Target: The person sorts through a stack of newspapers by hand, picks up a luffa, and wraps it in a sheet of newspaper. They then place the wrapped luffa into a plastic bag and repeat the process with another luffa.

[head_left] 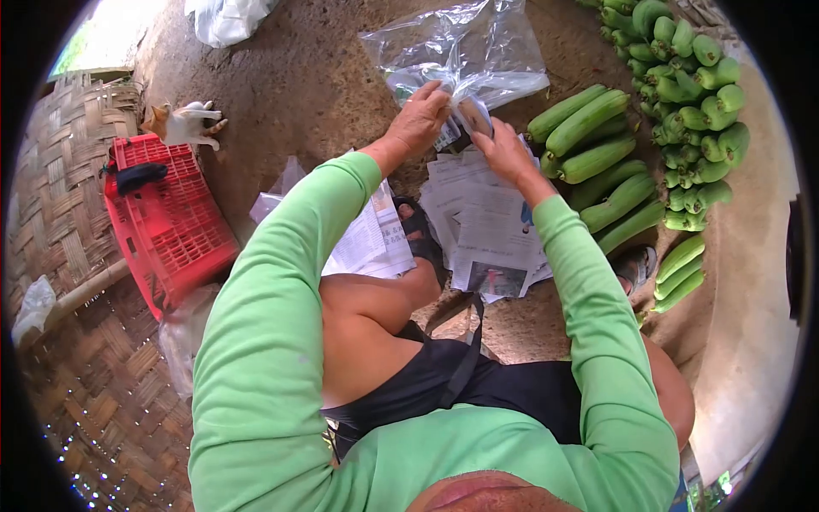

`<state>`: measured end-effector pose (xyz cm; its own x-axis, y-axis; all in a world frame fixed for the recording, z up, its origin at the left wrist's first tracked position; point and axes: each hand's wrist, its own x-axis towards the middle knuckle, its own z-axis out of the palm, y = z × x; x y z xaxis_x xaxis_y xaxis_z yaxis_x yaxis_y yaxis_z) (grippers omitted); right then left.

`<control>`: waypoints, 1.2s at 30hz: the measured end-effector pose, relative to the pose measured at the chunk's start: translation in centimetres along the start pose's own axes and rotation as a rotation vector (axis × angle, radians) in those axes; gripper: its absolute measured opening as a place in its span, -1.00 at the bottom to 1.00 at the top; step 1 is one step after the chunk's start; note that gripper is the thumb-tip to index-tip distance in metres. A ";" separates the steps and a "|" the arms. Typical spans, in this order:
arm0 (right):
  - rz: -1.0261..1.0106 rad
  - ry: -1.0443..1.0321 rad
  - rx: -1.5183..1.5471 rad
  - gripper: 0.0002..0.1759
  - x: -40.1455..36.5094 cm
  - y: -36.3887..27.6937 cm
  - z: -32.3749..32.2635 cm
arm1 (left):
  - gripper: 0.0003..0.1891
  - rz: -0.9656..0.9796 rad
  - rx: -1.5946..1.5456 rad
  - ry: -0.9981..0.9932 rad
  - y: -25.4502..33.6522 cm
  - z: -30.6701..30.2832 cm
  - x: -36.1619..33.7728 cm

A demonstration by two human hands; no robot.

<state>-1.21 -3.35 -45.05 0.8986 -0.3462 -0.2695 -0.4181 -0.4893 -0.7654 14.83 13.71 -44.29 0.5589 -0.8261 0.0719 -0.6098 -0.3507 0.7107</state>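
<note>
A large clear plastic bag lies spread on the ground ahead, its near end gathered into folds. My left hand is closed on these folds, fingertips pinched together. Just right of it, my right hand grips a pale, flat, folded piece that overlaps the bag's near end; I cannot tell what it is. Below my hands, loose printed sheets of paper lie in a pile. More printed sheets are left of my foot.
Long green gourds lie in rows right of the papers, with many more stacked gourds behind. A red plastic crate stands on the left, a cat lying beside it. A white plastic bag is at the top.
</note>
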 end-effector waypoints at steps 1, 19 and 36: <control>0.029 0.010 0.001 -0.43 0.9 -0.3 0.6 | -0.76 -0.090 0.018 0.018 -0.5 0.4 -0.4; -0.078 0.081 0.043 -0.59 -0.3 -1.3 7.2 | -0.48 -0.108 0.071 -0.280 -4.0 0.5 -2.4; 0.038 -0.015 -0.781 -0.77 -9.8 8.2 -22.7 | -0.57 0.160 0.305 -0.255 26.4 -12.3 3.3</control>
<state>-16.51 -22.16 -35.44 0.8811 -0.3658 -0.2996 -0.4161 -0.9008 -0.1239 7.44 7.14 -16.67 0.3105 -0.9498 -0.0385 -0.8371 -0.2924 0.4624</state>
